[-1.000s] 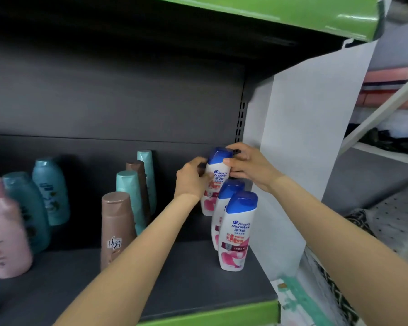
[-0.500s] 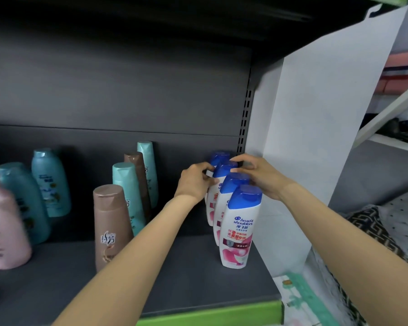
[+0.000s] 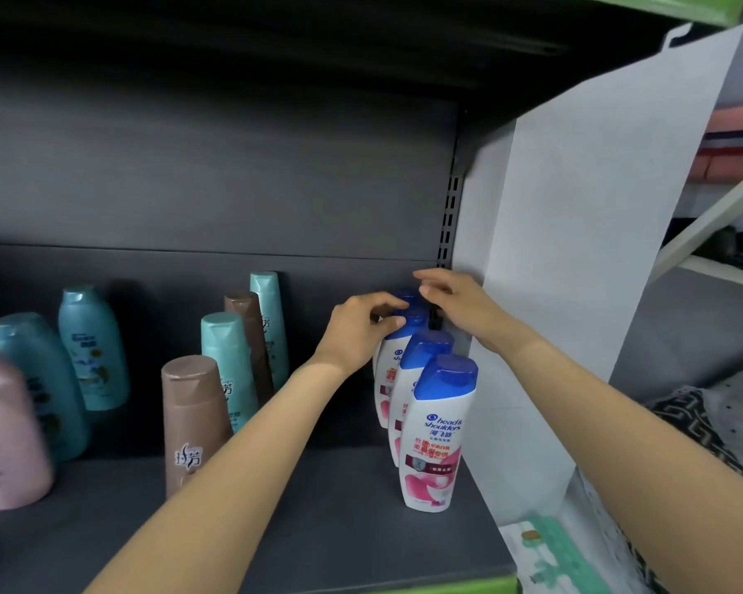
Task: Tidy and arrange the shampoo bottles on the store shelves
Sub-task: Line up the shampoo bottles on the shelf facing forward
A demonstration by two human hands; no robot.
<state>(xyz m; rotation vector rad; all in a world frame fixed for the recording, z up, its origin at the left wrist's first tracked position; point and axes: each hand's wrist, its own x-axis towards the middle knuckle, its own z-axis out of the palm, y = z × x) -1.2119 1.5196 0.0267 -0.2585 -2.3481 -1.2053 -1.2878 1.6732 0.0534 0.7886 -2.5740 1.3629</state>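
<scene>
We saw four white shampoo bottles [image 3: 436, 439] with blue caps standing in a row at 3 o'clock on the dark shelf [image 3: 318, 529], beside the white side wall [image 3: 575, 250]. Our left hand [image 3: 357, 332] curled around the back caps. Our right hand [image 3: 455, 302] hovered above them, fingers loosely bent.
</scene>
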